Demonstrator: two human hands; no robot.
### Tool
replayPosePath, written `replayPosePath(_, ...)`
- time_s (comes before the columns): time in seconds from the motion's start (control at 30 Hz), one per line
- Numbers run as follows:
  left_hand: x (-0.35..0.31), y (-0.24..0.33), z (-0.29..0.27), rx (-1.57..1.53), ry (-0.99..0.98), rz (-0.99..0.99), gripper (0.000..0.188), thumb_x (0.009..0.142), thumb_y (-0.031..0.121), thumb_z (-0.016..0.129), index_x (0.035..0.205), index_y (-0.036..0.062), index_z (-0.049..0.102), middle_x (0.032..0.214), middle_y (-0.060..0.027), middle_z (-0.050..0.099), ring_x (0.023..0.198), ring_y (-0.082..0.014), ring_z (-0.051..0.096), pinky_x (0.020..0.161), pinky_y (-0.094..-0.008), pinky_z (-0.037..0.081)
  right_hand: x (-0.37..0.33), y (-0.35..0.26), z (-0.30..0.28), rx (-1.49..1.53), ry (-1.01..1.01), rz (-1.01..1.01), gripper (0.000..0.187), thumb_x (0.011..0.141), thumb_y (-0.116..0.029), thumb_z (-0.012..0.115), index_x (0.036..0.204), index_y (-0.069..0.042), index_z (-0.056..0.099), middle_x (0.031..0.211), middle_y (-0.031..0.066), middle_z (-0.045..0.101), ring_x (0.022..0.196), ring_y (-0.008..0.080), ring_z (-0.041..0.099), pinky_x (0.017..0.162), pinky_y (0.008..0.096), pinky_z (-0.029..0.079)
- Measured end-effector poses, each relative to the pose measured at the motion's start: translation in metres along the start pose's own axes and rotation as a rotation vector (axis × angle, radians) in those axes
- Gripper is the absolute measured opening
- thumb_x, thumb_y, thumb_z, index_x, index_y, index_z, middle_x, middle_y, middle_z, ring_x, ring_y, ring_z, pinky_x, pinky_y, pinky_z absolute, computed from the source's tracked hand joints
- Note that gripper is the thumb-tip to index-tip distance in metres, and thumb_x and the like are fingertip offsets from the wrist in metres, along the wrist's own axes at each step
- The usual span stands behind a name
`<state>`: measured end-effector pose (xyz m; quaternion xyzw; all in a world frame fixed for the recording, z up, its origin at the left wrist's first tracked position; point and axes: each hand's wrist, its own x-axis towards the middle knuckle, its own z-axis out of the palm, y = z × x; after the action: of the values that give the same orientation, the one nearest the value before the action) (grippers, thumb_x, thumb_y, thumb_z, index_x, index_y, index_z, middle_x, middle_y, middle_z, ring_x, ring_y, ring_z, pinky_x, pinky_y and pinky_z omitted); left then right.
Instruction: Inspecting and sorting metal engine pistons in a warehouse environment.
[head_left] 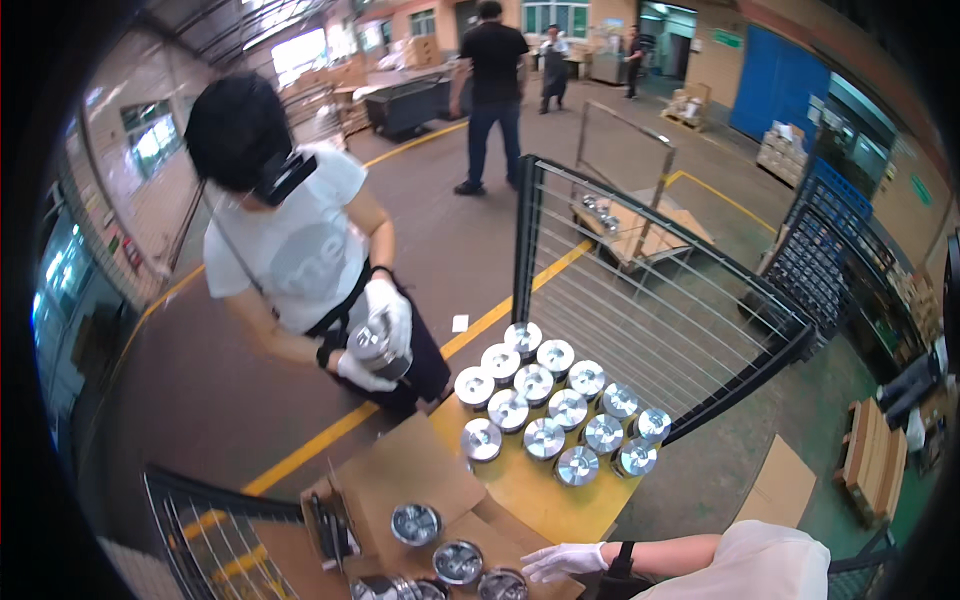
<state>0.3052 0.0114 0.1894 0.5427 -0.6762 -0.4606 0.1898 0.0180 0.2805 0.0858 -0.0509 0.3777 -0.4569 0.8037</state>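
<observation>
My right hand (pixel 568 562), in a white glove, reaches in from the lower right with its fingers stretched out. It is just right of a piston (pixel 503 584) in an opened cardboard box (pixel 400 465); whether the fingertips touch anything there I cannot tell. Several more shiny metal pistons lie in that box, among them one piston (pixel 416 523) nearer its flap. Beyond my hand, rows of pistons (pixel 567 408) stand crown up on a yellow board (pixel 530 497). My left hand is out of view.
Across the board, at the left, a person (pixel 300 250) in white gloves holds a piston (pixel 378 350). A black-framed wire mesh panel (pixel 640 290) borders the board's far right side. Behind it stands a flat trolley (pixel 640 235). Other people are farther back.
</observation>
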Motion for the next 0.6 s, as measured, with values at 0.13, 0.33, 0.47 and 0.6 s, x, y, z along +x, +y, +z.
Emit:
replayPosePath(0.13, 0.016, 0.024, 0.003, 0.057, -0.032, -0.015, 0.032, 0.083, 0.016, 0.074, 0.066, 0.0031, 0.050, 0.064, 0.0006, 0.047, 0.062, -0.0083, 0.039, 0.055, -0.0296, 0.039, -0.016, -0.006, 0.006, -0.158, 0.062, -0.137, 0.054, 0.096, -0.016, 0.055, 0.144, 0.000, 0.037, 0.136, 0.0082, 0.055, 0.121, 0.0177, 0.055, 0.104, 0.0329, 0.044)
replayPosePath(0.33, 0.026, 0.042, 0.008, 0.475, 0.046, -0.172, 0.040, 0.079, 0.042, 0.072, 0.095, 0.0055, 0.072, 0.083, -0.0148, 0.070, 0.077, -0.0308, 0.067, 0.072, -0.0383, 0.052, -0.047, -0.011, 0.004, 0.112, 0.265, -0.096, 0.051, 0.097, -0.013, 0.053, 0.142, 0.003, 0.037, 0.133, 0.0184, 0.055, 0.113, 0.0269, 0.061, 0.098, 0.0367, 0.049)
replayPosePath(0.47, 0.032, 0.025, 0.013, 0.502, 0.022, -0.162, 0.039, 0.080, 0.036, 0.073, 0.105, 0.0070, 0.071, 0.096, -0.0148, 0.071, 0.092, -0.0322, 0.067, 0.082, -0.0418, 0.052, -0.050, 0.005, -0.010, 0.127, 0.290, -0.046, 0.051, 0.097, -0.014, 0.053, 0.142, 0.002, 0.037, 0.131, 0.0189, 0.056, 0.112, 0.0268, 0.061, 0.096, 0.0366, 0.050)
replayPosePath(0.6, 0.045, -0.002, 0.028, 0.598, 0.038, -0.020, 0.036, 0.080, 0.031, 0.073, 0.108, 0.0092, 0.070, 0.105, -0.0153, 0.068, 0.098, -0.0334, 0.065, 0.085, -0.0429, 0.051, -0.053, 0.014, -0.013, 0.121, 0.279, -0.055, 0.052, 0.096, -0.011, 0.053, 0.143, 0.002, 0.035, 0.135, 0.0187, 0.054, 0.113, 0.0255, 0.061, 0.096, 0.0339, 0.049)
